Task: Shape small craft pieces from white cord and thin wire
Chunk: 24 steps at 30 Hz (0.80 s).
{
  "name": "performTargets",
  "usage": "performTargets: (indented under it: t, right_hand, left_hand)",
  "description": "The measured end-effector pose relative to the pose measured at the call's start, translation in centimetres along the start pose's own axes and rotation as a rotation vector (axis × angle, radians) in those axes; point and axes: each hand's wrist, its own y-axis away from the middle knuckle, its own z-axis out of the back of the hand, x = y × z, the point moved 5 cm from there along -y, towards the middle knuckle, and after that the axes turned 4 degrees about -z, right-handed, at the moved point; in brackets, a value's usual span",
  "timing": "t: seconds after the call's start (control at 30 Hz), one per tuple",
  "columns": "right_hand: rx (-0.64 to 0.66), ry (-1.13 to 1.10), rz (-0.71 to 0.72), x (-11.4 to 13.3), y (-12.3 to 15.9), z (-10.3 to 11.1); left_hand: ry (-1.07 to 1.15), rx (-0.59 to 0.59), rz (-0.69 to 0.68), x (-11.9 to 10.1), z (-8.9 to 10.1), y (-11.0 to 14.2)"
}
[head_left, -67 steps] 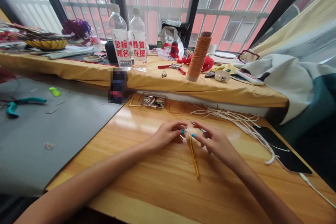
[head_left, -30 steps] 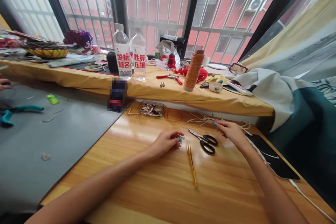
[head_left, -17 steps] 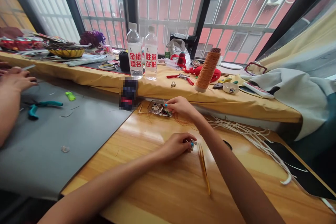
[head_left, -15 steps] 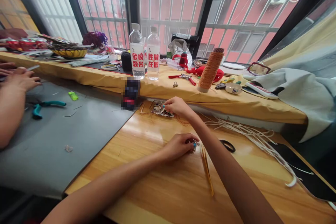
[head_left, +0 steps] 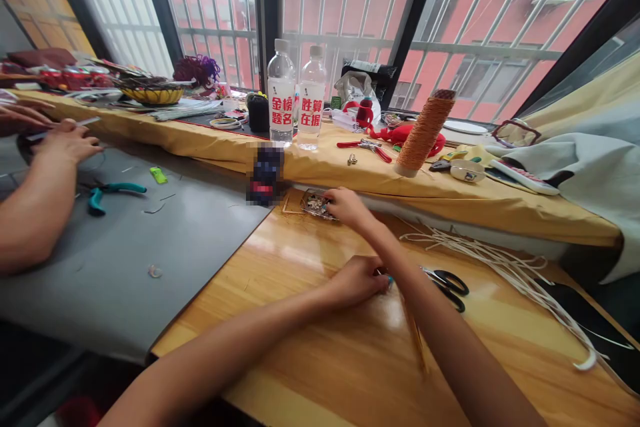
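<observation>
My right hand (head_left: 347,208) reaches into a small clear tray (head_left: 311,213) by the sill, fingers bent and pinched together over its small light and dark bits. Whatever the fingertips hold is too small to make out. On the wooden table, my left hand (head_left: 357,283) rests closed around a small turquoise piece (head_left: 390,280), mostly hidden by the fingers. Slim golden tweezers (head_left: 416,337) lie beside it, partly behind my right forearm. Black-handled scissors (head_left: 453,287) lie just beyond that forearm.
Long white strips (head_left: 480,257) spread over the table's right side. On the cloth-covered sill stand two water bottles (head_left: 311,107), an orange thread cone (head_left: 425,137) and red-handled pliers (head_left: 367,147). Another person's hand (head_left: 67,143) works at left, near teal pliers (head_left: 117,192) on the grey mat.
The view has swung left, so everything sits further right. My right fingers have dipped lower into the tray, and a turquoise spot at them no longer shows. More of the scissors shows.
</observation>
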Motion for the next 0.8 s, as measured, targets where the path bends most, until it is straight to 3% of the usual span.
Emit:
performTargets:
  t: [0.17,0.27,0.4,0.63,0.8]
  right_hand:
    - [-0.016,0.05,-0.071,-8.3,5.2,3.9]
    - [0.019,0.038,-0.05,-10.9,8.3,4.3]
    - [-0.009,0.039,-0.002,-11.1,9.5,3.7]
    - [0.043,0.033,0.083,-9.3,6.9,1.5]
    - [0.032,0.06,0.059,-9.3,6.5,1.0]
  left_hand:
    - [-0.106,0.018,-0.076,-0.4,0.1,-0.2]
    - [-0.123,0.051,-0.051,-0.2,-0.2,-0.1]
    - [-0.132,0.048,-0.07,-0.3,-0.3,0.0]
    - [-0.15,0.058,-0.074,-0.1,-0.3,0.0]
    - [-0.19,0.065,-0.066,-0.1,-0.3,0.0]
